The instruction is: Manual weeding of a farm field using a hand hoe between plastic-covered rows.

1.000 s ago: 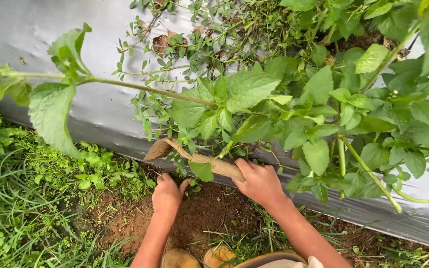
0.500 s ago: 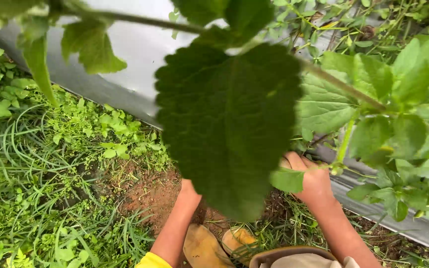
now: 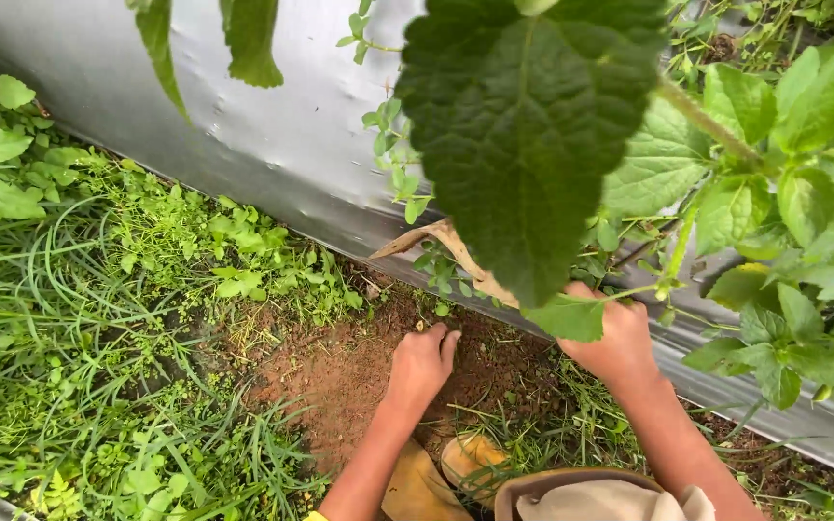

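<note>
down on the bare reddish-brown soil patch (image 3: 340,371), our left hand (image 3: 420,365) rests curled, holding nothing; our right hand (image 3: 618,340) grips the pale dry woody stem (image 3: 456,253).

Green veined leaf (image 3: 523,125), reddish-brown soil (image 3: 340,371), silver-grey sheet (image 3: 243,125).

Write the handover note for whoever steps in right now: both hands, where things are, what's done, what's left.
Left hand: curled, fingertips at the bare soil patch beside the silver sheet; whether it holds anything is unclear.
Right hand: gripping the end of a brown wooden stick that lies against the sheet, partly hidden by a large leaf.
Done: a patch of soil lies bare.
Left: grass and weeds around it are uncleared.
</note>
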